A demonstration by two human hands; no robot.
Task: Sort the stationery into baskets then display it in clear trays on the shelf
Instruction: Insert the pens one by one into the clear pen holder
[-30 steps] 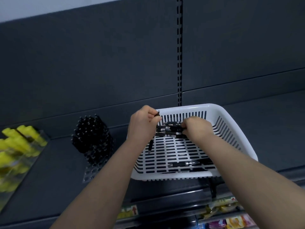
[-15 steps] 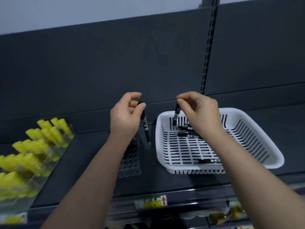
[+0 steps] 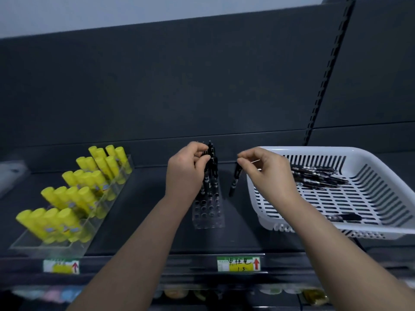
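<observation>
The right hand (image 3: 267,173) pinches a slim black plastic pen (image 3: 234,180) by its top end between thumb and fingertips. The barrel hangs nearly upright in the gap between the white slotted plastic basket (image 3: 314,150) and the clear acrylic pen holder drilled with round holes (image 3: 208,218). The left hand (image 3: 186,173) has its fingers curled on a second black pen (image 3: 211,153) over the holder's back rows, where other black pens already stand (which barrel it grips is hard to pick out among them). More loose black pens (image 3: 316,176) lie in the far part of the basket, and one lies alone near its front wall.

A pen like this is probably light, stiff and smooth, so a two-finger pinch should be enough. Holding it high near the cap lets it dangle straight, which should help the tip find a hole. The risk is that it swings or slips if the pinch loosens.

Compared with half a second ago, the right hand has left the basket and moved left towards the holder, and the left hand has gone from beside the holder to over it. A second ago both hands were down in the basket gathering pens. The view has also turned left, bringing the yellow glue sticks (image 3: 67,196) in their clear stepped tray (image 3: 29,243) more fully into sight.
</observation>
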